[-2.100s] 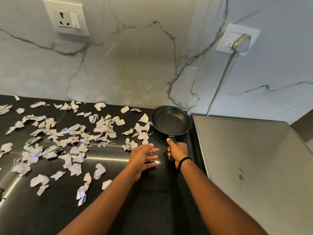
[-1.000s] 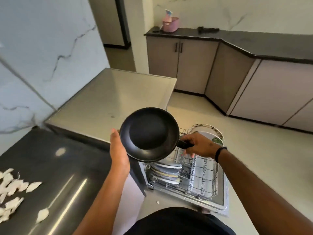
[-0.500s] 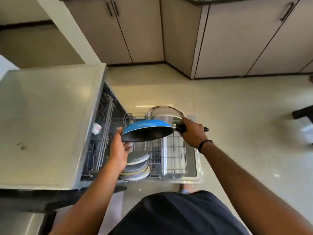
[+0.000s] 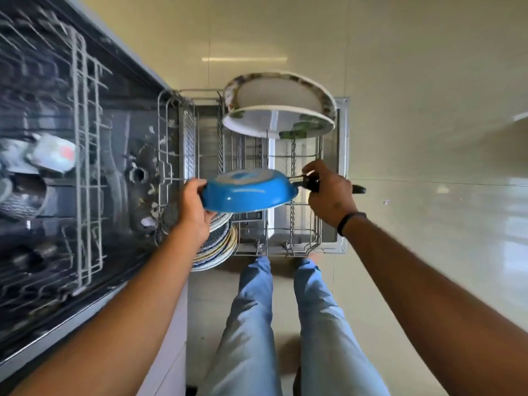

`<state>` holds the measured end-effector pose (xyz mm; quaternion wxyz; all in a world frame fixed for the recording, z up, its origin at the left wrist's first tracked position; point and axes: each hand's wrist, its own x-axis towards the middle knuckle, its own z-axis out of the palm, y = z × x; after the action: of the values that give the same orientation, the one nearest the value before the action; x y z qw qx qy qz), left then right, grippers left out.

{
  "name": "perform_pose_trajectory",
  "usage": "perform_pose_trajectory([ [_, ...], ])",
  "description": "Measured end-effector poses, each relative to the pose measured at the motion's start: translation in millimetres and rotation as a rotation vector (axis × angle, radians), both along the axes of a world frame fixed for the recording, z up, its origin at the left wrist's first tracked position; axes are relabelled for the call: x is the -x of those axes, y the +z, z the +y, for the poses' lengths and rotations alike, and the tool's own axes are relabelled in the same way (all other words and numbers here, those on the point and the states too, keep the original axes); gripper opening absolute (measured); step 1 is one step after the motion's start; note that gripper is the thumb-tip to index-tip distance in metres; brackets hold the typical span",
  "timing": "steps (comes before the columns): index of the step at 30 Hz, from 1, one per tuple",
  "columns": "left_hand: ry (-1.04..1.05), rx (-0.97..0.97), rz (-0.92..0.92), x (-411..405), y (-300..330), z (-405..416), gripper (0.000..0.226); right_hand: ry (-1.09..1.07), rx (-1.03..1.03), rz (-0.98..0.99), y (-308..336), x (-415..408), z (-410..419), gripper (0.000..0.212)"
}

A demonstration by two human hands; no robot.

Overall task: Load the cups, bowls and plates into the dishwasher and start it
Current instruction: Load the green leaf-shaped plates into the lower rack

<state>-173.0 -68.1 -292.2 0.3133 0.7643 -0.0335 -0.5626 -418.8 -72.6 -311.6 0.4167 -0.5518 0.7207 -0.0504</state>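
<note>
Two racks fill my view: the dishwasher's upper rack [image 4: 85, 155] at nine o'clock, blurred, and the pulled-out lower rack [image 4: 285, 244] at centre. Large floral plates [image 4: 278, 110] stand at twelve o'clock in it; stacked plates [image 4: 220, 247] sit at six o'clock. Above them I hold the blue pan [image 4: 248, 192], underside up: my right hand [image 4: 328, 192] curls around its black handle at three o'clock, my left hand [image 4: 194, 207] grips the rim at nine.

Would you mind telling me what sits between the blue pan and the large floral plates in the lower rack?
In the head view, only bare rack tines lie between the pan and the floral plates.
</note>
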Motion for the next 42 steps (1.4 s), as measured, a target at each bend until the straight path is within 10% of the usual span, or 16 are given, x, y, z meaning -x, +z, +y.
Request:
perform_pose_trajectory([
  [16,-0.015,-0.036,-0.084,-35,-194,-113,0.014,0.02,0.178,0.003,-201,-41,-112,0.032],
  [42,-0.066,-0.08,-0.094,-34,-222,-129,0.02,0.128,-0.092,0.056,-245,-33,-110,0.032],
])
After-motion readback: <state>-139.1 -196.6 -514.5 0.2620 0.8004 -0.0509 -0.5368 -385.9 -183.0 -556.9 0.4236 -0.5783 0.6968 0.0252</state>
